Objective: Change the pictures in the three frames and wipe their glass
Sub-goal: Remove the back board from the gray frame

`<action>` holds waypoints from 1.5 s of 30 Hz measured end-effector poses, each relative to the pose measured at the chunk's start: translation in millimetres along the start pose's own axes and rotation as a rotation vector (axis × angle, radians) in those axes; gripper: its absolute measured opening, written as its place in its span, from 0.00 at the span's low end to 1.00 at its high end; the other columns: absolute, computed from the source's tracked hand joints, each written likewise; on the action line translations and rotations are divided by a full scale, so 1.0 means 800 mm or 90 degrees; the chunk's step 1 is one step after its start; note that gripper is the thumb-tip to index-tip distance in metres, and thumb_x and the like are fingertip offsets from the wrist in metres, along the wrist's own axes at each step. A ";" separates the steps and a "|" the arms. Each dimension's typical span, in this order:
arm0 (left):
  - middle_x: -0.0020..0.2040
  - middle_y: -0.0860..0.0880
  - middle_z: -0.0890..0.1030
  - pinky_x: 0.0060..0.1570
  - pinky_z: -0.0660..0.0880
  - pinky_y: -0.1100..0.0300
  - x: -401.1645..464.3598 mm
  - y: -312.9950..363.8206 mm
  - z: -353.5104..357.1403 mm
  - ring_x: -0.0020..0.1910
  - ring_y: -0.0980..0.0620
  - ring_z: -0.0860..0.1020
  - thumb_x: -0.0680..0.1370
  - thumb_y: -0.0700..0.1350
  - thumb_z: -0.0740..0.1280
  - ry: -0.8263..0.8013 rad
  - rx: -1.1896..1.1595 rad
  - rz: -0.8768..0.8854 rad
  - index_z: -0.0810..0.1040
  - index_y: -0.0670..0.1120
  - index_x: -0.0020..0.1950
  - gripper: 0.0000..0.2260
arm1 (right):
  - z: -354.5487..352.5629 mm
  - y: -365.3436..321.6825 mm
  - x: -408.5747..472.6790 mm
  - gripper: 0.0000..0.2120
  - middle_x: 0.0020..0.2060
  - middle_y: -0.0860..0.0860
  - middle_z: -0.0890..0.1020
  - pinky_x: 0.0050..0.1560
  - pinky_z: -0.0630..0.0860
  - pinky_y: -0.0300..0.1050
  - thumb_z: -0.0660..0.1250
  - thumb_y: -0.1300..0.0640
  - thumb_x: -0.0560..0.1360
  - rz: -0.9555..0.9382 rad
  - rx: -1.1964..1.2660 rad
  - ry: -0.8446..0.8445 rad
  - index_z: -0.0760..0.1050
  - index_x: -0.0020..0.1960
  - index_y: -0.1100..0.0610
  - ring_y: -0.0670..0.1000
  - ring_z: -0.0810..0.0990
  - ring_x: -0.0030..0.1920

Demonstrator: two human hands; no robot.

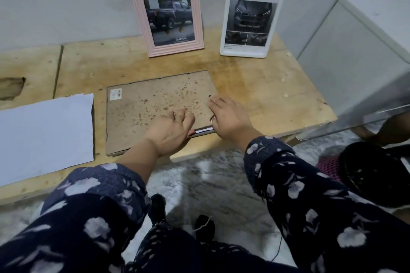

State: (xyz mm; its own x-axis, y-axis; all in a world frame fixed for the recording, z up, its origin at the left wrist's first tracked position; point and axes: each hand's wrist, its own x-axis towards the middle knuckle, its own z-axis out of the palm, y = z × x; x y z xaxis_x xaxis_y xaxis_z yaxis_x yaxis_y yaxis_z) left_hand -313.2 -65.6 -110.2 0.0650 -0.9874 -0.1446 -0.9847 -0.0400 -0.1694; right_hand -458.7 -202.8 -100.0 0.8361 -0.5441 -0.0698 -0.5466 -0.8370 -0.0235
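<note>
A brown frame [155, 104] lies face down on the wooden table [255, 86], its stained backing board up, with a barcode sticker [117, 94] in the corner farthest from the hands. Everything else sits around this frame.

The left hand [170, 131] rests flat on the backing board at the frame's near edge, fingers straight and slightly spread, thumb down by the edge. The right hand [226, 117] lies on the frame's near right corner, fingers extended along the right edge, thumb tucked toward the near edge; neither hand curls around anything. Between the 2 hands, at the near edge of the frame, a thin strip of white paper or picture [203, 130] shows from under the board.

Behind the frame, against the grey wall, stand 2 more frames: a pink arched frame [142, 13] holding a picture of a dark pickup truck, and to its right a white rectangular frame [286, 11] with a sheet headed "TOUGH & AGILE" and a vehicle front.

Left of the lying frame, just beside it, a white sheet of paper [44, 135] lies flat on the table, reaching the table's near edge.

Both arms wear dark floral sleeves [310, 195].
</note>
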 end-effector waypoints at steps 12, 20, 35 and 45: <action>0.61 0.47 0.80 0.50 0.76 0.48 -0.033 -0.026 0.004 0.56 0.45 0.80 0.76 0.64 0.50 0.056 -0.013 -0.016 0.78 0.46 0.59 0.29 | 0.002 -0.025 0.005 0.30 0.77 0.53 0.54 0.74 0.59 0.51 0.56 0.66 0.79 -0.052 0.037 -0.086 0.53 0.78 0.54 0.52 0.52 0.77; 0.79 0.50 0.51 0.72 0.55 0.44 -0.073 -0.065 0.003 0.78 0.46 0.51 0.62 0.75 0.23 -0.101 -0.101 -0.184 0.51 0.50 0.79 0.52 | -0.010 -0.021 0.009 0.30 0.77 0.53 0.55 0.74 0.58 0.51 0.56 0.65 0.78 -0.057 0.045 -0.107 0.54 0.78 0.53 0.53 0.52 0.77; 0.59 0.38 0.80 0.40 0.80 0.47 -0.069 -0.071 0.012 0.53 0.36 0.81 0.82 0.60 0.37 -0.047 0.006 -0.077 0.78 0.39 0.62 0.37 | -0.017 -0.076 0.014 0.32 0.77 0.54 0.54 0.73 0.54 0.63 0.57 0.62 0.77 -0.075 -0.002 -0.081 0.50 0.77 0.49 0.61 0.50 0.77; 0.77 0.40 0.59 0.66 0.68 0.46 -0.073 -0.047 0.012 0.73 0.37 0.62 0.81 0.56 0.43 -0.069 -0.023 -0.133 0.54 0.44 0.78 0.28 | -0.020 -0.080 0.028 0.33 0.73 0.57 0.62 0.67 0.65 0.61 0.55 0.66 0.76 -0.106 -0.044 -0.162 0.53 0.77 0.46 0.64 0.57 0.73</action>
State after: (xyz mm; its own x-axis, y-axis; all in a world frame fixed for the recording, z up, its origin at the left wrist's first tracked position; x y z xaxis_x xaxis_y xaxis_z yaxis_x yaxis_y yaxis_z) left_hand -278.7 -5.1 -105.0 0.2832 -0.9348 -0.2141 -0.9530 -0.2494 -0.1720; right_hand -403.8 -162.3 -83.9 0.8711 -0.3738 -0.3186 -0.3909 -0.9204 0.0109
